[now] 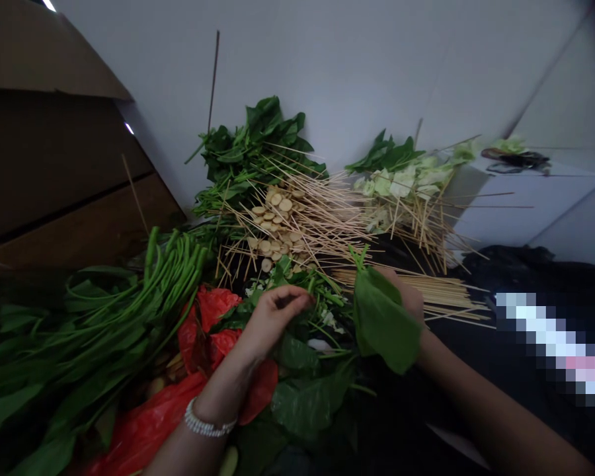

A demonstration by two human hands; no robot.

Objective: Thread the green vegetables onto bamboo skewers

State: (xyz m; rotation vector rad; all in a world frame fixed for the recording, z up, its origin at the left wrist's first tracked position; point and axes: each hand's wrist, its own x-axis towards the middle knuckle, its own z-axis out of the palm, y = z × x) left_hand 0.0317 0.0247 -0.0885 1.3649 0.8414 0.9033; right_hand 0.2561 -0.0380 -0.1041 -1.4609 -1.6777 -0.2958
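Observation:
My left hand [277, 314], with a beaded bracelet [211, 423] on its wrist, has thumb and fingers pinched together. A short green stem shows at its fingertips, but I cannot tell whether it is held. To the right, my right hand [404, 294] is closed around a small bunch of leafy greens [384, 324], stems up and a broad leaf hanging down; the leaf covers part of the fingers. Loose leaves [310, 396] and cut stems lie below and between both hands. Behind the right hand is a bundle of bare wooden skewers [446, 297].
Long-stemmed greens [163, 277] are heaped at left beside a red plastic bag [153, 416]. Farther back lie skewered pale round slices [277, 211], skewered leafy greens [268, 132] and skewered cabbage pieces [406, 182]. Cardboard [54, 145] stands at left; black plastic [535, 264] lies at right.

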